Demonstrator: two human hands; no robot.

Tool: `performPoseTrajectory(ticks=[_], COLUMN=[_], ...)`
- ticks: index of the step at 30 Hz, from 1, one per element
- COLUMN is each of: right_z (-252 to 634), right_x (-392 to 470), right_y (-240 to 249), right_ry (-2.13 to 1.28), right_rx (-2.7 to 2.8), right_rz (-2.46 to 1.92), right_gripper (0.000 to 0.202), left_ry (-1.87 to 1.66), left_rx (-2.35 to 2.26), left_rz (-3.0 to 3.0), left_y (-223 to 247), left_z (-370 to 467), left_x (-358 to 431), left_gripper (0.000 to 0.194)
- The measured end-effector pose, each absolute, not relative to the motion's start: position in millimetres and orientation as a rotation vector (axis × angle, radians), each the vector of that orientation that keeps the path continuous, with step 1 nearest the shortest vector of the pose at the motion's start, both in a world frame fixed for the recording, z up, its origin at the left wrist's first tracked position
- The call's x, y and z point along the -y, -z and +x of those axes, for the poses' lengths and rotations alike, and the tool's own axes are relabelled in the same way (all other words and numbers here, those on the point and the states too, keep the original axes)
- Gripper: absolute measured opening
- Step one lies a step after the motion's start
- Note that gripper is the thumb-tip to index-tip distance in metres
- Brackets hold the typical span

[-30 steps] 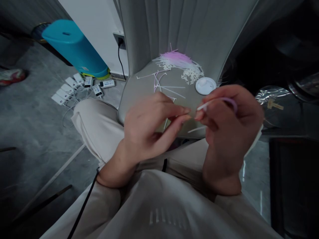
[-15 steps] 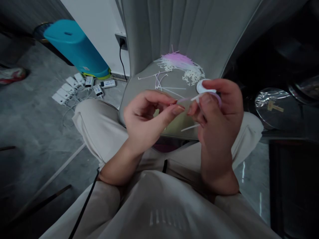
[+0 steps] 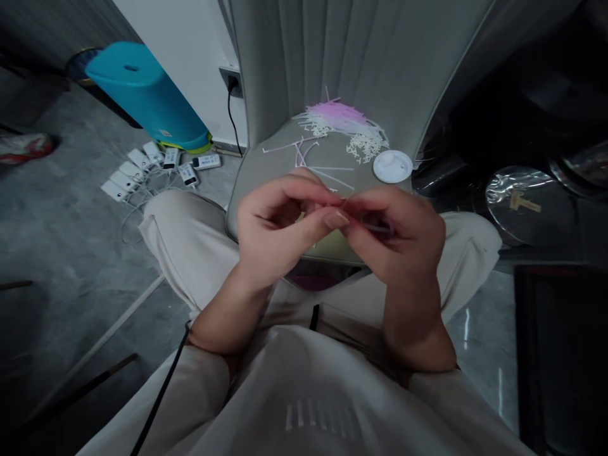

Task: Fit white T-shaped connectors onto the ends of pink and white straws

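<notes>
My left hand [image 3: 280, 221] is closed in a pinch, its thumb and index fingertips meeting those of my right hand [image 3: 396, 234] above the chair seat. What lies between the fingertips is mostly hidden; the pale pink stick seen there earlier barely shows. Beneath the curled fingers of my right hand, a thin pale plastic stick [image 3: 377, 227] with a lilac end pokes out. Behind the hands lie a pile of pink and white plastic sticks [image 3: 339, 114], a heap of small white connectors [image 3: 365, 147] and several loose sticks [image 3: 306, 152].
A shallow round white dish [image 3: 392, 166] sits at the seat's right edge. The grey chair [image 3: 266, 171] stands between my knees. On the floor at left are a blue bin [image 3: 147, 88] and several white cabled devices [image 3: 128, 174]. A round shiny lid [image 3: 527, 206] is at right.
My right hand has come down and left, bringing its fingertips against those of my left hand. The white dish, partly covered before, is now in full view. My left hand has hardly moved.
</notes>
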State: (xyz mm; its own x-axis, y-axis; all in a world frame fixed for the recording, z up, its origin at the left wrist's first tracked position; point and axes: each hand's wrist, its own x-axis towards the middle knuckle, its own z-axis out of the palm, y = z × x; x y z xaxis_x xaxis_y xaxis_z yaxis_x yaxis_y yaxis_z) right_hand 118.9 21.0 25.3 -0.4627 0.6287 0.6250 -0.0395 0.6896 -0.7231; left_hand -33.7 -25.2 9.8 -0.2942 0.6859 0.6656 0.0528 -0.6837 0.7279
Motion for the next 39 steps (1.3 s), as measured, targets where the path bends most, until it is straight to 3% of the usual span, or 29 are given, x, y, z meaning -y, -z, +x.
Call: performPoseTrajectory(ticks=[6,14,17,23,39], right_z=[117,116,116,113,97], right_x=[-13,-18,-15,-2,9], right_y=[-25,-23,-26,-28,-23], right_ry=[-0.881,-1.156,-1.281,-1.396,-1.423], right_rx=[1.796,1.471,1.389,1.413,1.344], right_rz=[-0.565,-0.633,-0.616,-0.652,-0.525], right_gripper=[0.017,0.013,0.014,0.013,0.008], left_ry=[-1.985,-2.032,-1.977,-1.94,-2.029], left_rx=[-0.967,-0.79,-0.82,-0.766,-0.917], left_rz=[1.683,1.037,0.972,1.121,1.41], left_y=[-7,-19,-18,-13,2], left_z=[-33,-20,-13,-3,-4], left_x=[22,32,34,36,41], left_gripper=[0.012,0.009,0.019,0.032,0.022])
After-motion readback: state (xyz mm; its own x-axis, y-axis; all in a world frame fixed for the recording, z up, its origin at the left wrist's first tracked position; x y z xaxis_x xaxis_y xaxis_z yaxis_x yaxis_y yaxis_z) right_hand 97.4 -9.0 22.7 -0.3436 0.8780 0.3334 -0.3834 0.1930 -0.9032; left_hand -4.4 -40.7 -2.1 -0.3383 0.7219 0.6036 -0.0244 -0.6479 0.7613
